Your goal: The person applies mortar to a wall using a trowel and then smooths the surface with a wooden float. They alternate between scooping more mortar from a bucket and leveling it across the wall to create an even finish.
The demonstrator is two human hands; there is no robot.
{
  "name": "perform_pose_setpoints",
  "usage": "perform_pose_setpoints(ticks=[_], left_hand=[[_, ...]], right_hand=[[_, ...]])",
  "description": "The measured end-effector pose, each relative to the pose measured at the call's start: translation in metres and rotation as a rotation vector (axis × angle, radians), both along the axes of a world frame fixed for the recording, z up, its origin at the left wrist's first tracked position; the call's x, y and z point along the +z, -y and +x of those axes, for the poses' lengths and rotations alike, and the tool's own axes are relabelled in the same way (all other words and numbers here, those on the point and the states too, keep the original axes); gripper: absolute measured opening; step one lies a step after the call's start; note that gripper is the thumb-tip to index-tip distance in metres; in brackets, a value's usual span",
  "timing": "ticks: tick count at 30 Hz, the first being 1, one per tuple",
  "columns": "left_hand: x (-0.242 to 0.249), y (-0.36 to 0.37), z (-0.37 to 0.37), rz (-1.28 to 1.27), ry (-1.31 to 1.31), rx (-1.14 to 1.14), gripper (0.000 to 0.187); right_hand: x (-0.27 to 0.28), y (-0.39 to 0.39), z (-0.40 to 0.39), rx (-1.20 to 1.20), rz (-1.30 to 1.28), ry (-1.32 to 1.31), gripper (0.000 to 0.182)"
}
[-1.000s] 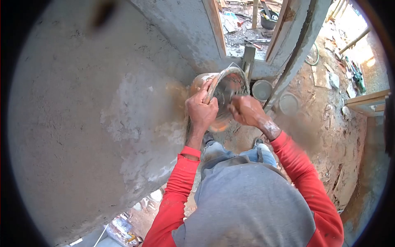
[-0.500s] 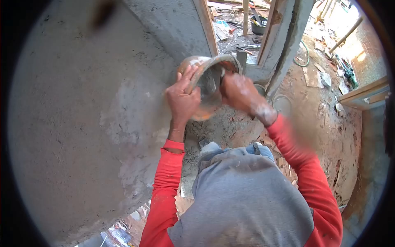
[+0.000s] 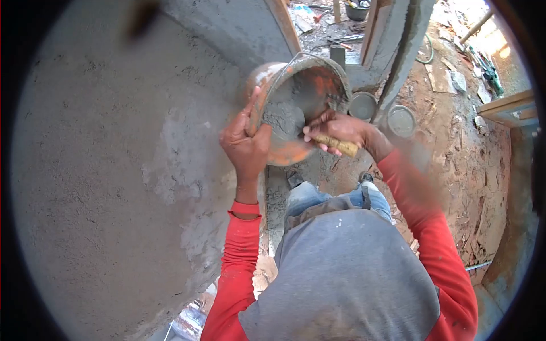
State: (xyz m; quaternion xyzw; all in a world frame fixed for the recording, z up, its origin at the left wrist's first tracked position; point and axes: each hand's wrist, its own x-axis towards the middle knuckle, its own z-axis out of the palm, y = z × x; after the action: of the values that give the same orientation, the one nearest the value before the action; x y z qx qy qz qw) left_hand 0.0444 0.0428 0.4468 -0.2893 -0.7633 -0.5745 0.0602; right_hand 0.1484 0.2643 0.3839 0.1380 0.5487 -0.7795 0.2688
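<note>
An orange bucket smeared with grey mortar is tilted so its mouth faces me, its wire handle lying along the rim. Wet grey mortar lies inside it. My left hand grips the bucket's left rim, thumb and fingers on either side of the edge. At the right side of the mouth, my right hand is closed on the wooden handle of a tool. The tool's other end is hidden in the bucket.
A rough plastered wall fills the left side. Two round containers stand on the ground beyond my right hand. A door frame, rubble, a green hose and a black bucket are farther off.
The bucket's mouth has turned more toward me, showing the mortar inside. My right hand has moved lower and turned, so the tool's wooden handle now shows. My legs and shoes show more.
</note>
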Motion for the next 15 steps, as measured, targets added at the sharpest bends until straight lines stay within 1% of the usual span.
perform_pose_setpoints(ticks=[2,4,5,8,11,13,15], left_hand=[[-0.031,0.006,-0.002,0.033,0.114,0.071,0.034],[-0.063,0.017,-0.004,0.052,0.179,0.151,0.007],[-0.08,0.021,-0.007,0.065,0.21,0.187,0.007],[-0.14,0.032,-0.019,0.056,0.348,0.373,0.032],[-0.205,0.048,-0.047,0.224,0.501,0.592,0.034],[-0.234,0.064,-0.064,0.191,0.601,0.67,0.034],[-0.26,0.092,-0.073,0.106,0.661,0.711,0.03]], right_hand=[[-0.029,0.018,-0.007,-0.027,-0.084,0.006,0.035],[-0.046,0.041,-0.005,-0.078,-0.149,0.036,0.035],[-0.054,0.05,-0.005,-0.114,-0.136,0.033,0.035],[-0.083,0.073,-0.01,-0.207,-0.207,0.042,0.032],[-0.103,0.084,-0.029,-0.344,-0.258,0.039,0.024],[-0.122,0.082,-0.053,-0.458,-0.313,0.031,0.018],[-0.145,0.077,-0.08,-0.578,-0.245,0.006,0.018]])
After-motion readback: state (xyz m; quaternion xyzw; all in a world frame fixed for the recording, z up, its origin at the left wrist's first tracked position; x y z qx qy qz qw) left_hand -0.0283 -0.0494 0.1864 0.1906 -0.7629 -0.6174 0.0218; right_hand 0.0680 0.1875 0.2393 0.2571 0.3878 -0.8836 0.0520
